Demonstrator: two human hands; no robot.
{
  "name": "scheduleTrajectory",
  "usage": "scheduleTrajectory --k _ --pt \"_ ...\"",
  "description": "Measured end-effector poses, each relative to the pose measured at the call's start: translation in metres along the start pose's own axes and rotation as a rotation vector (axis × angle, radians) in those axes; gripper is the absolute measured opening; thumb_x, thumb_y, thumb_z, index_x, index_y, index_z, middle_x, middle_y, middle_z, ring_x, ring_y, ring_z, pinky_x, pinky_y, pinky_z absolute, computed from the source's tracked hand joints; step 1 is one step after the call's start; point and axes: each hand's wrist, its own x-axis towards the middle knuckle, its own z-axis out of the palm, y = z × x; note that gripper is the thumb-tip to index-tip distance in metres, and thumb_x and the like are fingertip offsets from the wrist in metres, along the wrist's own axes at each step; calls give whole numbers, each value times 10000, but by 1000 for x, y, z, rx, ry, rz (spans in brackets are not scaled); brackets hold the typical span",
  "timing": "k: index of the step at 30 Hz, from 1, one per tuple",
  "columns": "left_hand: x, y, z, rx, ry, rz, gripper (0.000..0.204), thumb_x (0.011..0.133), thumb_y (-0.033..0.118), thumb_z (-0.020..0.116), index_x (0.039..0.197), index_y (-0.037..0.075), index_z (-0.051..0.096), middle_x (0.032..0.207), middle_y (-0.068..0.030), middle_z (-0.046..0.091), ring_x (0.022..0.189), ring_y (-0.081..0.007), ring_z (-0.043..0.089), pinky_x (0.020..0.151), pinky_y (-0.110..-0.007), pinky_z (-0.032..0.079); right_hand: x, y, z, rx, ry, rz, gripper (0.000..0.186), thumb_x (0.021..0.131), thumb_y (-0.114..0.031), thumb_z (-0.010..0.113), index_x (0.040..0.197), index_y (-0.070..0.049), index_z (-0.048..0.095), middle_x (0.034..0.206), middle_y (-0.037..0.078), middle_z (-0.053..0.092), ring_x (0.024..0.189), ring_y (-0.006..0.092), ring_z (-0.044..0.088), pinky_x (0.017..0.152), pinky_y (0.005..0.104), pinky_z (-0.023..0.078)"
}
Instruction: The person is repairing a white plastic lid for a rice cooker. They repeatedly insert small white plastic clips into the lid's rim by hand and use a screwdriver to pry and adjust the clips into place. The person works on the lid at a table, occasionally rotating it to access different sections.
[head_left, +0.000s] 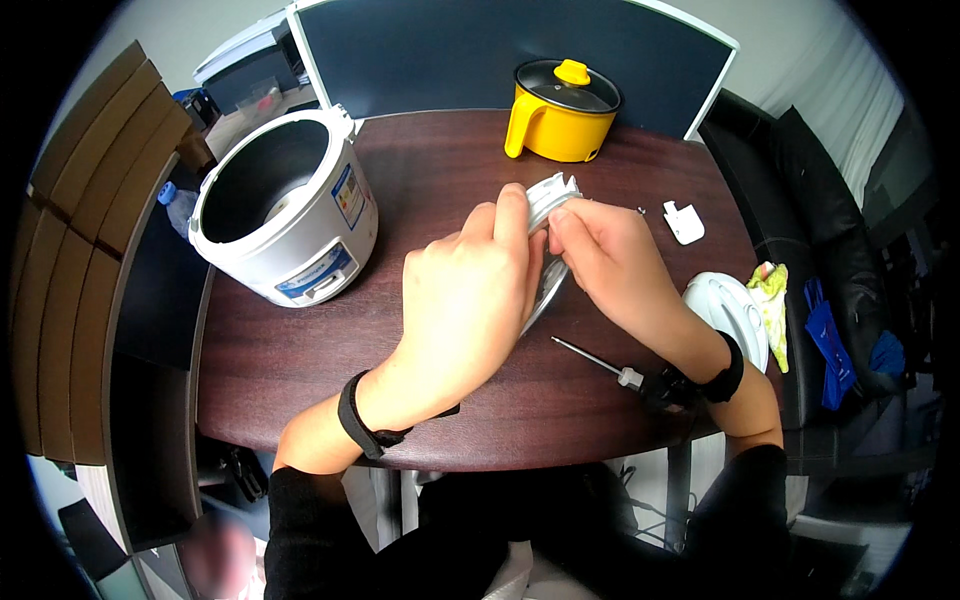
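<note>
My left hand (455,290) and my right hand (612,255) meet over the middle of the table, both closed on a white curved plastic part (546,196). Its notched upper end sticks out above my fingers, and a shiny curved edge shows beneath them; my left hand hides much of the rest. Close to my right wrist lies a screwdriver (628,378) with a metal shaft and a dark handle, partly covered by the wrist. A lidless white rice cooker (345,245) with a dark inside stands to the left.
At the back stands a yellow pot (566,132) with a glass lid. A small white plastic piece (685,224) lies to the right, above a rounded white lid-like part (722,300) and a yellow-green cloth (769,300). A dark partition (430,60) closes off the table's far edge.
</note>
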Motion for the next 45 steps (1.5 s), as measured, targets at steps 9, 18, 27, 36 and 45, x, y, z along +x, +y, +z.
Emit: scheduleTrajectory --k 9,18,27,36,45 --pt "1 -1 -2 4 -10 -7 269 929 214 636 1083 11 547 755 -105 627 572 -288 673 482 -372 533 0 -1 -12 -461 57 -320 129 939 -133 602 869 -25 584 738 125 608 606 299 625 582 382 493" --pt "0 -1 1 -2 -5 -5 293 932 196 626 1121 -13 541 759 -114 621 567 -286 668 482 -368 535 1 -1 -3 -629 97 -442 90 911 -79 635 878 -18 578 793 150 594 681 342 622 585 401 477" --pt "-2 -1 3 52 11 7 354 928 214 633 1162 -34 542 748 -112 613 562 -277 669 463 -359 531 1 -8 6 35 65 80 215 942 -123 581 789 27 559 658 180 615 659 373 639 586 423 470" --pt "2 -4 2 -10 -6 16 318 922 193 640 1138 -20 546 765 -120 636 584 -297 681 486 -375 543 2 1 -7 -665 125 -483 133 917 -129 630 867 -27 561 767 147 599 653 343 628 596 420 504" --pt "0 -1 2 -25 -7 35 333 914 167 639 1134 -55 525 764 -135 626 569 -299 672 480 -367 539 3 3 6 -195 142 -265 149 932 -120 593 865 12 591 661 122 552 577 285 601 563 375 489"
